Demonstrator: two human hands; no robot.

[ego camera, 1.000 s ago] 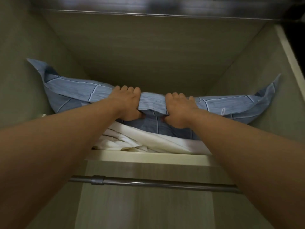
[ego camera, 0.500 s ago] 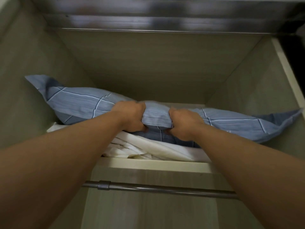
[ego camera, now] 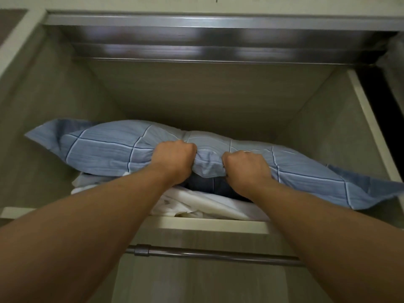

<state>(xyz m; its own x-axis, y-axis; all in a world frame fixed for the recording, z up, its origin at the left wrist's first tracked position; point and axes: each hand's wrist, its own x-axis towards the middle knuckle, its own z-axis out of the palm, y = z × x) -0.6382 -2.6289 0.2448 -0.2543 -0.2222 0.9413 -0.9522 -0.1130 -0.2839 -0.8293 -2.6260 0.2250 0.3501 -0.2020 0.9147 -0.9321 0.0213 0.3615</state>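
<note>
Nothing readable is showing: the pillow (ego camera: 105, 149) is carrying only a blue check pattern, and no lettering, label, number or sign is appearing on the sheets (ego camera: 207, 204), the shelf (ego camera: 209, 224) or the rail (ego camera: 218, 256).

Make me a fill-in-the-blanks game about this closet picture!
1. The left hand and right hand grip a pillow coloured ___.
2. Under the pillow lies crumpled ___ cloth.
3. Below the shelf runs a metal ___.
Missing words: blue, white, rod.
</note>
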